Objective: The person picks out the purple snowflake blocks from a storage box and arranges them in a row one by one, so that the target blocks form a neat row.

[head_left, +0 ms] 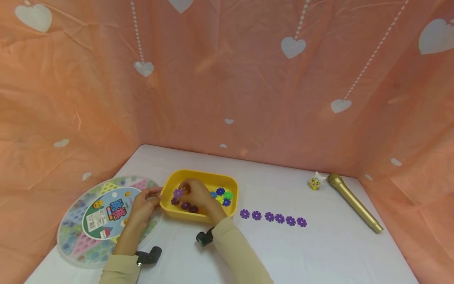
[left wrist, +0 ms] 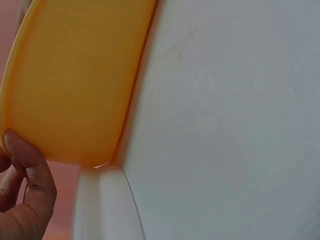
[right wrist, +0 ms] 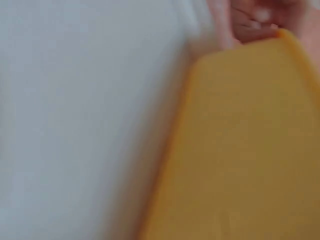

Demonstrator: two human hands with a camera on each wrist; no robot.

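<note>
My left hand [head_left: 143, 207] grips the left end of a yellow plastic basket [head_left: 202, 215], the thumb [left wrist: 27, 155] pressed to its outer wall. My right hand [head_left: 196, 193] reaches down inside and pinches a purple snowflake disc [head_left: 178, 193] near the left end. Several darker purple discs [head_left: 185, 205] lie below it on the basket floor. To the right of that hand sit blue, yellow and green discs [head_left: 228, 195]. The right wrist view is blurred and shows mainly the outer wall of the basket [right wrist: 245, 135]; the right hand's fingers are hidden there.
Right of the basket, several purple snowflake discs [head_left: 269, 217] lie in a row on the white table [head_left: 301, 256]. A round board game [head_left: 78, 205] in clear wrap lies at the left. Farther right are a small toy figure [head_left: 315, 182] and a gold microphone [head_left: 354, 201].
</note>
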